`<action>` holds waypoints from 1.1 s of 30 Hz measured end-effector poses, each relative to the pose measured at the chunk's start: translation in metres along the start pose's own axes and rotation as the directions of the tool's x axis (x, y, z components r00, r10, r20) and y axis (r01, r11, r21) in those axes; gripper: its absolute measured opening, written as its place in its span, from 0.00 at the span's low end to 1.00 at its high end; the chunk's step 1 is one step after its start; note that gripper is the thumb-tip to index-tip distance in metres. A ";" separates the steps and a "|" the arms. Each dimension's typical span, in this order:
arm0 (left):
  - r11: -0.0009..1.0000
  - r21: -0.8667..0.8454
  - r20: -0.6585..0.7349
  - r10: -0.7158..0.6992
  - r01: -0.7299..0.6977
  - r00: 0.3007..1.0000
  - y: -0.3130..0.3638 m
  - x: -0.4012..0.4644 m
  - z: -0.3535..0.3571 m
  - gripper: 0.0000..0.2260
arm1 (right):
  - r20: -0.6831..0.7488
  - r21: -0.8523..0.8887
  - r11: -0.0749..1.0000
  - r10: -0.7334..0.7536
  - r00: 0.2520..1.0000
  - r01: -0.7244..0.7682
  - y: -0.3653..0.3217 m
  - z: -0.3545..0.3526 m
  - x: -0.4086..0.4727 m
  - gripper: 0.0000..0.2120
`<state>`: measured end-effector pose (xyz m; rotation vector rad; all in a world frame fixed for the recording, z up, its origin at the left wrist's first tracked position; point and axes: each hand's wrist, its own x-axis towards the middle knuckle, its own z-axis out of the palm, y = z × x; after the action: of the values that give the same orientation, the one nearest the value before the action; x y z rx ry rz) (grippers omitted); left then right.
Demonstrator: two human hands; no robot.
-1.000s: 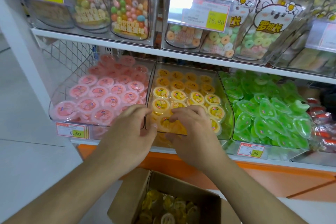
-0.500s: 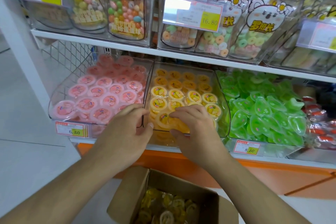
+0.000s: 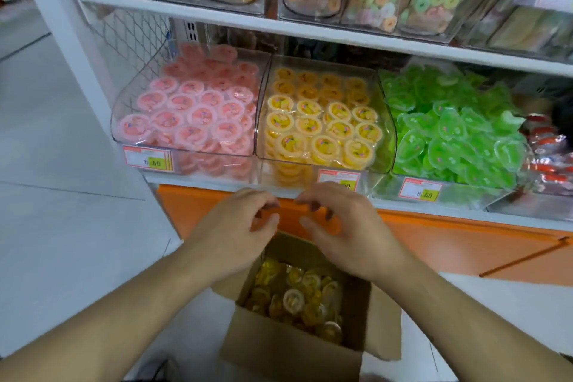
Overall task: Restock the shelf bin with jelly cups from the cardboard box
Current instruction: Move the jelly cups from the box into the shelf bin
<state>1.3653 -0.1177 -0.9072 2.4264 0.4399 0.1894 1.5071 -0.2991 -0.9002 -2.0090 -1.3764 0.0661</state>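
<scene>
— While the pink jelly cups (image 3: 192,115) fill the clear bin at the left, which bin is being restocked?

— By my reading, the middle shelf bin (image 3: 322,164), where the yellow jelly cups (image 3: 322,124) lie in neat rows up to the front lip. The green jellies (image 3: 452,133) sit in the bin to its right.

— And the hands?

— Both hang below the shelf edge, just above the cardboard box (image 3: 288,347) on the floor. The left hand (image 3: 235,229) has its fingers (image 3: 266,208) loosely curled and half open, holding nothing that I can see. The right hand (image 3: 344,226) mirrors it, fingers (image 3: 310,203) bent, also empty.

— So which step is this?

— Between loads, I judge. Loose yellow cups (image 3: 294,298) are left in the box, so the next move calls for reaching down, gathering some, and setting them flat in the middle bin.
</scene>
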 end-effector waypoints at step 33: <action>0.810 -0.324 0.297 -0.404 0.489 0.865 -0.155 -0.015 0.175 0.22 | 0.587 -0.212 0.677 0.665 0.462 -0.704 0.174 0.218 -0.123 0.28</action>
<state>1.3529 -0.1127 -1.1412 1.8606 0.7835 -0.1800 1.5043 -0.3257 -1.2039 -2.4785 -0.7425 1.2502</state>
